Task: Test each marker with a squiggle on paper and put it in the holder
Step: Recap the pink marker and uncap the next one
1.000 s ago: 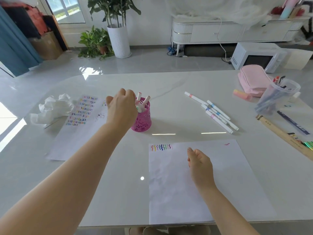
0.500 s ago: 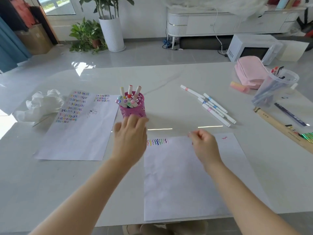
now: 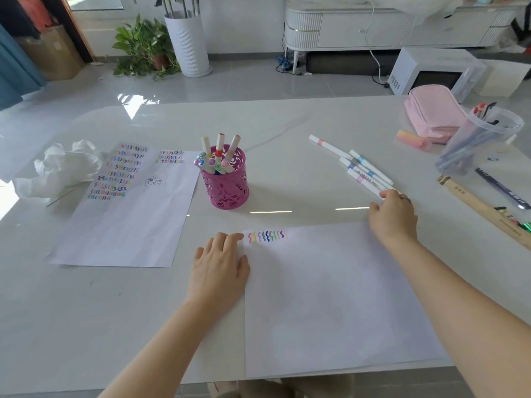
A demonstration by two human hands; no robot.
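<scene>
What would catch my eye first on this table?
The bright pink holder, stuffed with markers, stands mid-table. Right of it lie loose white markers, with the right hand at their near end. The left hand rests flat beside a row of coloured squiggles on the near paper.

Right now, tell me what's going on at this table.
A person is testing markers. The right hand touches the nearest of the loose markers; whether it grips one is unclear. The left hand lies flat at the left edge of the paper, beside a row of coloured squiggles. The pink holder has several markers in it.
</scene>
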